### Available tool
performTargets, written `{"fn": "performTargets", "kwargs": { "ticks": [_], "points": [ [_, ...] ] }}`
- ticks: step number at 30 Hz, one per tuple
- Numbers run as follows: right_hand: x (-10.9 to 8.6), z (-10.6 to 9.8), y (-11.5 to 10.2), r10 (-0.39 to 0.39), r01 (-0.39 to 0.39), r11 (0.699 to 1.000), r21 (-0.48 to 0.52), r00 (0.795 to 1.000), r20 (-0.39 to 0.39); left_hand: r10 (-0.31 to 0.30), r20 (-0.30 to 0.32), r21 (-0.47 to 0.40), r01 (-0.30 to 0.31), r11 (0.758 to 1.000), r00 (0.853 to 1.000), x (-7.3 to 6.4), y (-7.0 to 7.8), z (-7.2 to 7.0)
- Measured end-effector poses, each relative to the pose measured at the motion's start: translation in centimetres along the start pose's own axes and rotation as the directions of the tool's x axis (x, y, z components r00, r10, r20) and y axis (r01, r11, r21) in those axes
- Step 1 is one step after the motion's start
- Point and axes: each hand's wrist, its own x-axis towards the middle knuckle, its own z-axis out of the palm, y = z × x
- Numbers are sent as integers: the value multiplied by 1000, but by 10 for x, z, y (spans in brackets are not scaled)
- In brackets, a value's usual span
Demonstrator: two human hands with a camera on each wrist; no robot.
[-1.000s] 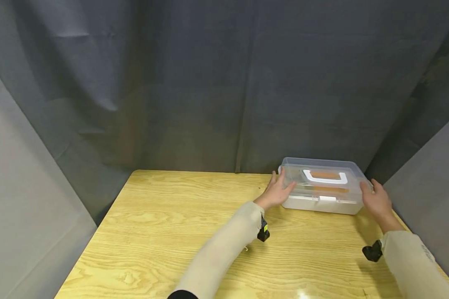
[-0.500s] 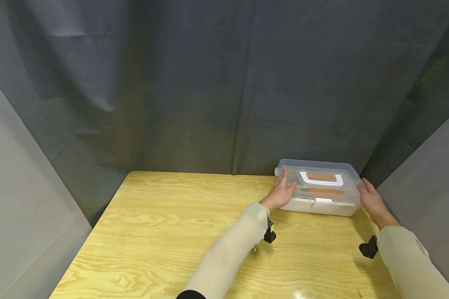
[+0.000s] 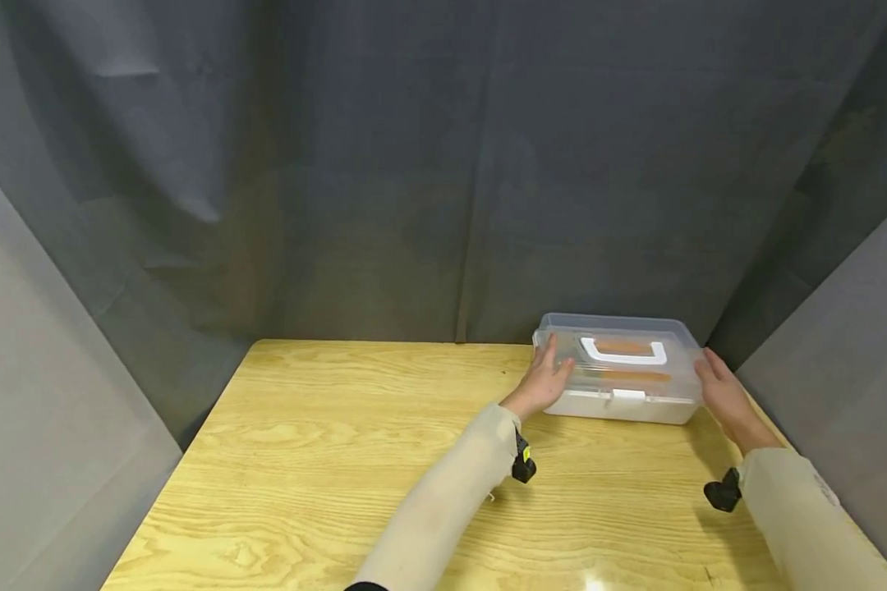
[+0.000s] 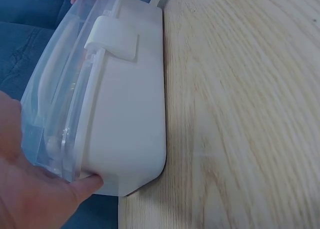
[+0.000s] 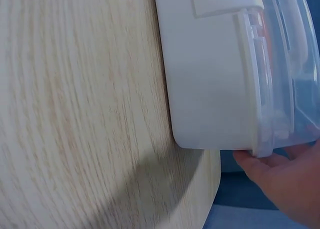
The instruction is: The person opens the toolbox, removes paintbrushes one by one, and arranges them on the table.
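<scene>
Left hand [image 3: 540, 384] and right hand [image 3: 726, 396] grasp the clear-lidded box [image 3: 621, 384] by its ends, lower right in the head view.

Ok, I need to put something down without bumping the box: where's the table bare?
The widest bare patch of table lies between its left edge and the left sleeve. Another lies in front of the box, between left sleeve and right sleeve. It's crowded at the back right: the left hand and right hand hold the box's ends, curtain behind.
</scene>
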Motion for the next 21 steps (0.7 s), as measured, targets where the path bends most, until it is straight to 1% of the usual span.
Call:
{"fn": "performTargets", "kwargs": {
  "ticks": [2,5,10,14,17,21],
  "points": [
    [0,3,-1,-20,20,1000,-21,1000,-13,9,0,-9,-9,1000,1000,-1,-3,-2],
    [-2,6,-3,-32,32,999,-21,999,-11,22,4,-13,-22,1000,1000,-5,-6,-6],
    [-9,13,-6,-18,18,1000,11,1000,24,31,-5,-4,-31,1000,1000,-12,-11,-13],
    [-15,21,-8,-30,30,1000,1,999,40,34,-4,-24,-34,999,999,-20,-16,-21],
    [-19,27,-11,-49,50,999,-8,997,55,32,-18,-48,-32,998,999,-26,-21,-27],
    [-25,38,-18,-81,77,996,46,993,88,28,-51,-65,-32,997,998,-32,-26,-36]
  ]
}}
